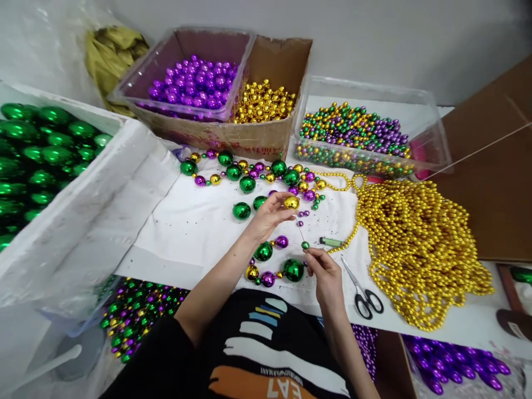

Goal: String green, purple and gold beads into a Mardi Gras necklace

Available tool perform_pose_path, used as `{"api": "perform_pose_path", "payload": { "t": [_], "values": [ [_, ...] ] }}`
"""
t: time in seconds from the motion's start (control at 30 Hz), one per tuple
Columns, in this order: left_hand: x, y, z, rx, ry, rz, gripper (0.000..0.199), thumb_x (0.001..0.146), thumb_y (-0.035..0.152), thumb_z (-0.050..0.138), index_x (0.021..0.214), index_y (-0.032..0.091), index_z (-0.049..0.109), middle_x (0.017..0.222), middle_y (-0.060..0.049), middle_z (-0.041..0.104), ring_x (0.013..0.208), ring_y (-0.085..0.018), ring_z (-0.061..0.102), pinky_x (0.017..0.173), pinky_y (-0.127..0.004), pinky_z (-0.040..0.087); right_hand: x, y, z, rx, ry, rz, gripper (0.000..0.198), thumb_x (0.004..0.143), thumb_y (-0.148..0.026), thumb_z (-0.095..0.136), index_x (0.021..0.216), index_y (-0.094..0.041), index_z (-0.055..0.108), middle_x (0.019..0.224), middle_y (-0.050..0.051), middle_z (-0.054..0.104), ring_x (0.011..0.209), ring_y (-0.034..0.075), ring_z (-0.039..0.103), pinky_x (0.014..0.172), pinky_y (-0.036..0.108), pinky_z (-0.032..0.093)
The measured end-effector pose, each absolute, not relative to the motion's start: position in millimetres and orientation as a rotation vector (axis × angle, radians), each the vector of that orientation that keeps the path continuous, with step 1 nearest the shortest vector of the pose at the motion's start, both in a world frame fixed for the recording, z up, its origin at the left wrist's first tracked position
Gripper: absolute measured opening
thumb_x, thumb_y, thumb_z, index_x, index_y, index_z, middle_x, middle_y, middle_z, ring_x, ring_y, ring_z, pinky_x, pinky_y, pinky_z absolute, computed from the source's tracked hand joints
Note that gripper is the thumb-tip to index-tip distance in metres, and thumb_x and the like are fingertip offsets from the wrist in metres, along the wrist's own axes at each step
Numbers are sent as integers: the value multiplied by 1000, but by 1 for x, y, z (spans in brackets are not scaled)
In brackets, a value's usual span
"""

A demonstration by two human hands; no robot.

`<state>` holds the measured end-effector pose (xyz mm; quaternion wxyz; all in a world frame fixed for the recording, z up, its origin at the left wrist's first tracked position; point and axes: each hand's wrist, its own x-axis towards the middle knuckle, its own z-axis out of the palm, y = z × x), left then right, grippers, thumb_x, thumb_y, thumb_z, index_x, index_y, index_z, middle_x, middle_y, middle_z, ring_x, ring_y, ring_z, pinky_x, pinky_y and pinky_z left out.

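Between the thumb and fingers of my left hand (pixel 272 215) is a large gold bead (pixel 291 203). My right hand (pixel 324 271) pinches at a small green bead (pixel 305 245) on a thin pale string (pixel 300 227), which runs up toward the gold bead. From my right hand a strand with a large green bead (pixel 293 270), purple beads (pixel 268 278) and gold beads (pixel 251 272) curves leftward on the white cloth. Small loose purple beads (pixel 300 223) and large green beads (pixel 241 210) lie near my left hand.
A finished-looking bead strand (pixel 233 172) lies behind. Scissors (pixel 362 296), a green cutter-like tool (pixel 331 241) and a gold bead pile (pixel 419 244) are to the right. Behind stand a cardboard box (pixel 266 138) and a clear bin (pixel 440 138); a white foam box (pixel 103 183) stands left.
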<state>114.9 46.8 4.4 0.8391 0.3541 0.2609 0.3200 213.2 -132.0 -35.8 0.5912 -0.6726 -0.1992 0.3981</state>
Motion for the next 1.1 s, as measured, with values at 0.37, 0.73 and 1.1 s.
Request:
{"api": "perform_pose_path", "payload": {
  "t": [0.37,0.73,1.1],
  "values": [
    [102,32,16,860,446,758,34,70,23,83,101,20,69,103,-6,67,93,-17,62,82,-30,51,213,-128,-36,-1555,-543,865,21,76,-38,73,85,-20,67,78,-1,52,56,9,44,51,25,37],
    [106,55,-2,1474,732,721,13,83,17,67,94,19,73,97,-6,71,85,-18,62,79,-29,47,218,-133,-26,-1537,-383,883,19,74,-34,76,82,-19,67,69,-2,54,53,8,41,50,24,32],
    [199,65,-22,2446,680,181,24,91,10,50,103,17,69,108,-10,67,104,-23,62,90,-34,47,227,-151,-30,-1513,-209,842,20,73,-35,76,82,-19,69,61,-5,50,49,7,37,47,24,27]
  ]
}}
